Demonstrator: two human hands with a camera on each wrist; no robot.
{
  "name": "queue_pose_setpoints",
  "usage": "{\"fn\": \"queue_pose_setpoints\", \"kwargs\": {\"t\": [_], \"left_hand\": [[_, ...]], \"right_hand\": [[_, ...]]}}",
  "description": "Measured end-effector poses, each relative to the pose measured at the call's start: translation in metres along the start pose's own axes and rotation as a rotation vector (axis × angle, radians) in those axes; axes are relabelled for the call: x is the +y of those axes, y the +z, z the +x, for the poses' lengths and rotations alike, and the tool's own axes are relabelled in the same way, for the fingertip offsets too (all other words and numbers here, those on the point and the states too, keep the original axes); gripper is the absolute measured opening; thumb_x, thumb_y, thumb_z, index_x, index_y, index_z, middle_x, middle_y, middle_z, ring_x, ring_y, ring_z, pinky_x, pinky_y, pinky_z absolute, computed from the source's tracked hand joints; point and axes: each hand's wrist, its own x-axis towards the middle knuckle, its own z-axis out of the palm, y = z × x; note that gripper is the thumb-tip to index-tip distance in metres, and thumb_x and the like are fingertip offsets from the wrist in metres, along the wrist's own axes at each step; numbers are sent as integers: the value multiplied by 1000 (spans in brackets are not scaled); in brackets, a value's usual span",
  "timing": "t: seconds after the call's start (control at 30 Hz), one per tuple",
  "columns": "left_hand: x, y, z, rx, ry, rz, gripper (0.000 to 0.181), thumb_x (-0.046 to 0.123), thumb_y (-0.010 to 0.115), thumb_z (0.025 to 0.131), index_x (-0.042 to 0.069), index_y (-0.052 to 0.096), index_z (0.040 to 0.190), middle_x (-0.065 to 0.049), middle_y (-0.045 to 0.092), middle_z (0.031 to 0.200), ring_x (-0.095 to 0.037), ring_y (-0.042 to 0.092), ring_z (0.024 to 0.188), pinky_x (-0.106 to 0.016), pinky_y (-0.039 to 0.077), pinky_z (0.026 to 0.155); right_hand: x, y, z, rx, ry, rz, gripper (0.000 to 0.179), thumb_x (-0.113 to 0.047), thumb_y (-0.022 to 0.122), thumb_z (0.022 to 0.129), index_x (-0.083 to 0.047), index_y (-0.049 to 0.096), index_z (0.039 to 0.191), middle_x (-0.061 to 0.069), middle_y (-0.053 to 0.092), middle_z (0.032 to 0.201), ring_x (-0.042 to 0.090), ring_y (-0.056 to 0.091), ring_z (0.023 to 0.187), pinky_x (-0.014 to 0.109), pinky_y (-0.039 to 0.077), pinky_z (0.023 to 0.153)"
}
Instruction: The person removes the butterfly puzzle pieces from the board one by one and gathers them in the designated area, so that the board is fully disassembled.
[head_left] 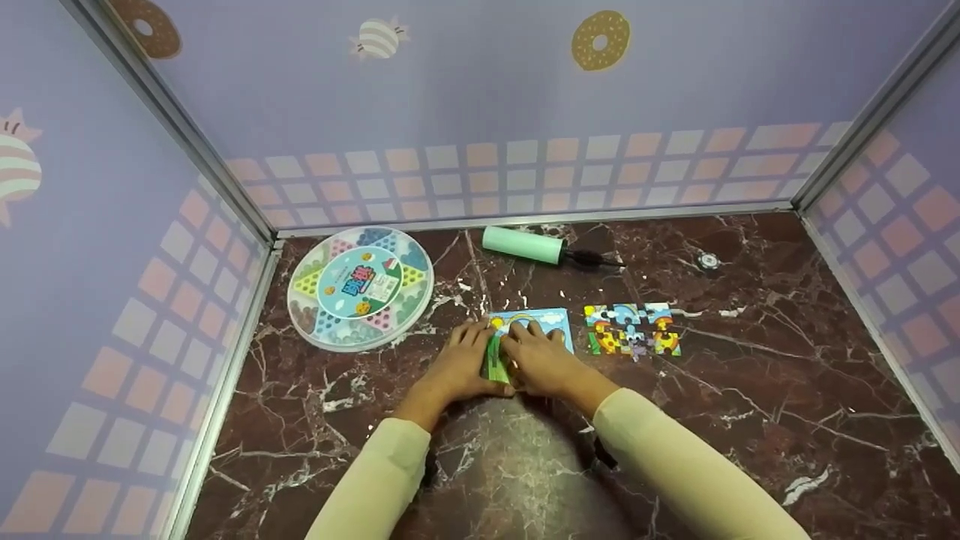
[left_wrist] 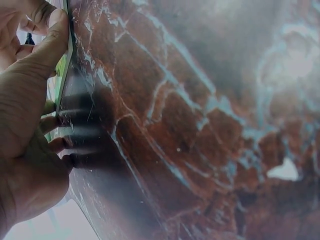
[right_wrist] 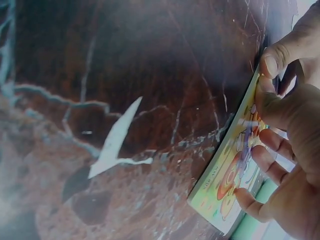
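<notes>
A thin picture puzzle board (head_left: pixel 555 319) with a sky, sun and rainbow print lies flat on the table, partly covered by both hands. My left hand (head_left: pixel 461 364) holds it at the left, fingers along that side and thumb at the near edge; in the left wrist view the thumb (left_wrist: pixel 56 25) presses on the board's edge. Over the middle of the board is my right hand (head_left: pixel 544 364), its spread fingertips (right_wrist: pixel 245 196) touching the printed face. Its thumb and index finger are bent together near the board's lower left; I cannot tell whether they pinch a piece.
Right of the board lie joined puzzle pieces (head_left: pixel 634 330) with a similar print. Behind are a mint-green hand pump (head_left: pixel 523 245) with a black nozzle and a small round black-and-white object (head_left: pixel 707 261). A round Chinese checkers set (head_left: pixel 360 289) sits left. Walls (head_left: pixel 525 97) enclose three sides.
</notes>
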Motion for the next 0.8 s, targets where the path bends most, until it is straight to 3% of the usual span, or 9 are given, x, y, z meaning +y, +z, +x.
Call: {"fn": "queue_pose_setpoints", "kwargs": {"t": [0.4,0.5,0.63,0.73,0.8], "left_hand": [[-2,1,5,22,29,31,118,58,95,81,5,38,170,-19,33,180,-47,27,166,-63,27,138],[-2,1,6,23,31,32,118,59,95,81,6,38,170,-19,33,180,-47,26,167,-63,26,138],[-3,1,6,14,22,25,118,59,94,82,6,37,171,-18,32,180,-47,25,167,-63,26,138],[-2,2,4,11,19,18,117,58,94,83,6,37,171,-18,32,180,-47,25,167,-63,27,138],[-3,3,3,14,20,15,117,58,94,83,6,37,170,-19,32,180,-48,25,167,-63,27,138]], "right_hand": [[1,3,2,0,-19,34,66,-20,88,89,2,56,142,23,67,131,47,65,120,65,63,101],[2,3,2,18,-42,51,69,-18,90,87,3,55,142,26,66,129,50,66,117,65,63,98],[11,16,6,84,-112,3,59,-19,87,87,0,56,134,22,64,118,43,68,103,62,62,79],[12,19,8,91,-126,0,56,-18,85,88,0,56,132,23,62,117,42,67,98,61,62,76],[9,16,8,60,-105,48,62,-16,89,86,1,56,135,27,61,122,47,67,102,60,64,84]]}}
